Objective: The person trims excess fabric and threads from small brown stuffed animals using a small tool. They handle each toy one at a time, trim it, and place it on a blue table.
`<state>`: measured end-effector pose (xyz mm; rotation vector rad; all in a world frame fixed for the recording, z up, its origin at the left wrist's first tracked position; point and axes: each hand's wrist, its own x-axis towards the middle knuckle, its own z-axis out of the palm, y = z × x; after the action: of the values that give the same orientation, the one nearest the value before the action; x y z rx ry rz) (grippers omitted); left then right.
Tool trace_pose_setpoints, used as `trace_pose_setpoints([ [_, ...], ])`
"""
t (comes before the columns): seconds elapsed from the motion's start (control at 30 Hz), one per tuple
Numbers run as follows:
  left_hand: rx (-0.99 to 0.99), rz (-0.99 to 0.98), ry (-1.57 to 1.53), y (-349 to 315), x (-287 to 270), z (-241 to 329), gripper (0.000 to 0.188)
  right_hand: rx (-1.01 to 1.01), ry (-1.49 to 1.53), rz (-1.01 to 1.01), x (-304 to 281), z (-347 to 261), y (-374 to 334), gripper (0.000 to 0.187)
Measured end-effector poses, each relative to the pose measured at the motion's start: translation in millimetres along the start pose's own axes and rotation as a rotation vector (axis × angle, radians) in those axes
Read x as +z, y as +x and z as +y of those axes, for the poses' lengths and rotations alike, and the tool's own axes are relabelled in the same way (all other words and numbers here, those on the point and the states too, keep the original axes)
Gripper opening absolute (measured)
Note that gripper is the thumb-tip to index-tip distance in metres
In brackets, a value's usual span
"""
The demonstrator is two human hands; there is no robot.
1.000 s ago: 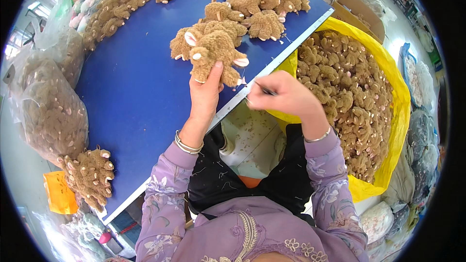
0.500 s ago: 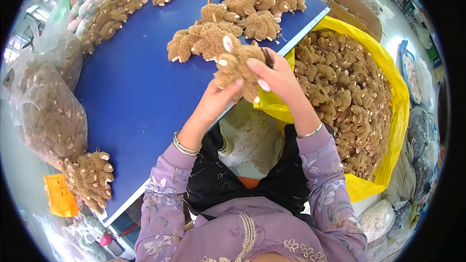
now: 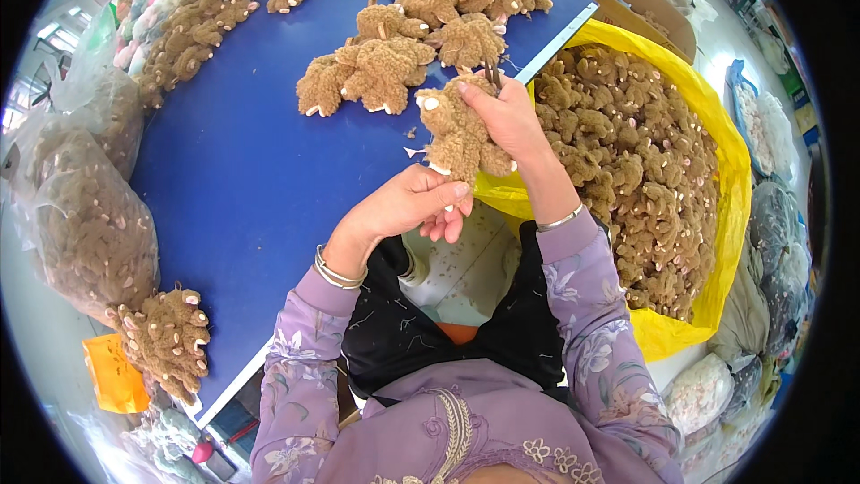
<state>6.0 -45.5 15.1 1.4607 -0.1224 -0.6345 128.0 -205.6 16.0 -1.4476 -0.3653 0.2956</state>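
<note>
A small curly brown plush animal (image 3: 457, 139) with white-tipped parts hangs over the table's front edge. My right hand (image 3: 512, 125) grips its upper right side, thumb in front. A thin dark pointed tool (image 3: 492, 75), perhaps small scissors, sticks up from behind those right fingers; most of it is hidden. Below the plush, my left hand (image 3: 408, 204) has thumb and forefinger pinched at the tip of a lower limb, the other fingers curled. Just beyond, several similar brown plush pieces (image 3: 387, 72) are heaped on the blue table (image 3: 233, 188).
At the right, a yellow sack (image 3: 736, 188) is full of brown plush pieces. Behind it stands a cardboard box (image 3: 640, 13). Clear bags of plush (image 3: 90, 215) line the table's left side, near a plush cluster (image 3: 170, 341) and an orange packet (image 3: 116, 375). Small scraps (image 3: 413, 152) lie by my hands.
My left hand has moved down from the plush's body to its lower limb. The plush has turned more upright in my right hand. White scraps now show on the table beside it.
</note>
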Motion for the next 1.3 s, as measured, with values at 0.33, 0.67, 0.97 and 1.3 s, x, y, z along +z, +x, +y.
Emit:
trace_pose_setpoints([
  [0.33, 0.266, 0.241, -0.209, -4, -35, -17, 0.059, 0.1, -0.192, -0.368, -4, -16, -6, 0.03],
  [0.67, 0.505, 0.631, -0.549, 7, -23, -5, 0.034, -0.232, -0.023, 0.158, 4, -14, -19, 0.022],
  [0.97, 0.676, 0.775, -0.644, 9, -28, -4, 0.03, -0.237, -0.068, -0.109, 36, 6, -39, 0.025],
  [1.3, 0.666, 0.733, -0.59, 8, -22, -3, 0.035, -0.061, 0.182, -0.179, 41, -6, -39, 0.022],
])
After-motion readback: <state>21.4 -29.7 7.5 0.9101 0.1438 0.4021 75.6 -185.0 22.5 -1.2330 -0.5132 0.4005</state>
